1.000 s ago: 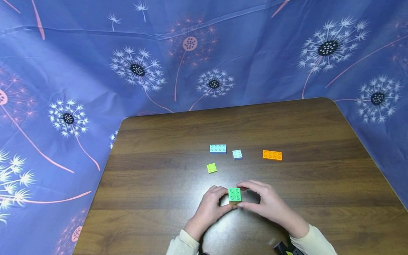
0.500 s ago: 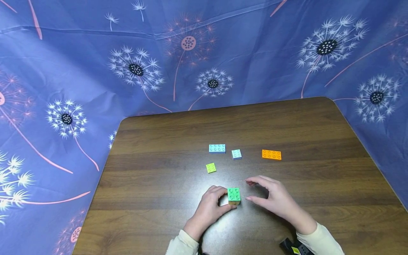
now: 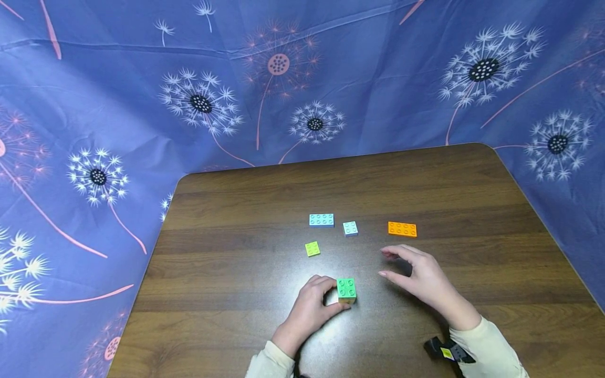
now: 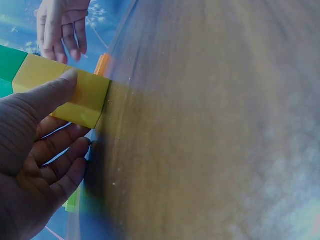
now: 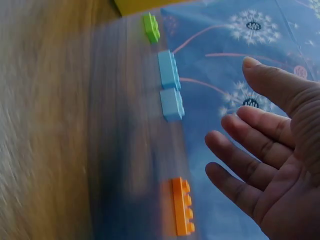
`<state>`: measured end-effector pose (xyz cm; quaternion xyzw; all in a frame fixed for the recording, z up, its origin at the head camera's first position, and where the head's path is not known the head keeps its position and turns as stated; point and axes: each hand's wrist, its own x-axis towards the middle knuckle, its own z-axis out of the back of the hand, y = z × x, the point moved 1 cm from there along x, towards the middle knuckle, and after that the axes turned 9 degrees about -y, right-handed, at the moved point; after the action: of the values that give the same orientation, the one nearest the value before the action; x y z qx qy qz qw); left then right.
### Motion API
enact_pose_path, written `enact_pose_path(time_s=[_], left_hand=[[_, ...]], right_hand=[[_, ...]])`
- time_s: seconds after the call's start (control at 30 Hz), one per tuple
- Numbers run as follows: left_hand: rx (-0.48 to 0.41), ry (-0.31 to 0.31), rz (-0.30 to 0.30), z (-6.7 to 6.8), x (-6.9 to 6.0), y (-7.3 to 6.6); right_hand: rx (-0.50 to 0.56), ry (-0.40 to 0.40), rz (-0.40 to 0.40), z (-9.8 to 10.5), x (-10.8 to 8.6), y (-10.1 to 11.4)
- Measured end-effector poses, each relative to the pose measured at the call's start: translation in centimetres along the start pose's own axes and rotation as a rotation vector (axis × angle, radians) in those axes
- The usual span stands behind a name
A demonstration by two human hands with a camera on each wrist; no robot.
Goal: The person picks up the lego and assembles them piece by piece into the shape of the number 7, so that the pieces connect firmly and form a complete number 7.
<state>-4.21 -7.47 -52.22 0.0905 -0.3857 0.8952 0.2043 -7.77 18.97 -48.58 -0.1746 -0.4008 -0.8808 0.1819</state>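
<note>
Between thumb and fingers, my left hand (image 3: 308, 305) pinches a small stack of toy building bricks on the table. A green brick (image 3: 346, 287) tops the stack. Yellow bricks (image 4: 93, 96) beneath it show in the left wrist view, with the thumb across them. My right hand (image 3: 425, 278) hovers apart from the stack, holding nothing, its fingers extended and spread in the right wrist view. Nearest to it lies an orange eight-stud brick (image 3: 402, 229), just beyond the fingers.
Further back on the wooden table (image 3: 227, 252) lie a long light-blue brick (image 3: 321, 220), a small pale-blue brick (image 3: 350, 229) and a lime-green brick (image 3: 312, 249). A blue dandelion-print cloth (image 3: 378, 79) hangs behind the table.
My right hand has let go of the brick stack and moved right and away toward the orange brick. The left hand stays on the stack.
</note>
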Motion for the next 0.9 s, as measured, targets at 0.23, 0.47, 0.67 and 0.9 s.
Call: enact_pose_path(time_s=[0.23,0.47,0.67,0.9], left_hand=[[-0.014,0.011,0.009,0.0,0.0,0.0],[-0.017,0.022,0.018,0.0,0.0,0.0],[-0.014,0.016,0.014,0.0,0.0,0.1],[-0.012,0.016,0.013,0.0,0.0,0.0]], right_hand=[[-0.067,-0.003,-0.03,0.9,0.7,-1.4],[-0.112,-0.048,-0.027,1.3,1.3,-2.9],[-0.15,-0.062,-0.064,1.7,1.7,-3.8],[-0.181,-0.055,-0.106,2.1,2.2,-5.1]])
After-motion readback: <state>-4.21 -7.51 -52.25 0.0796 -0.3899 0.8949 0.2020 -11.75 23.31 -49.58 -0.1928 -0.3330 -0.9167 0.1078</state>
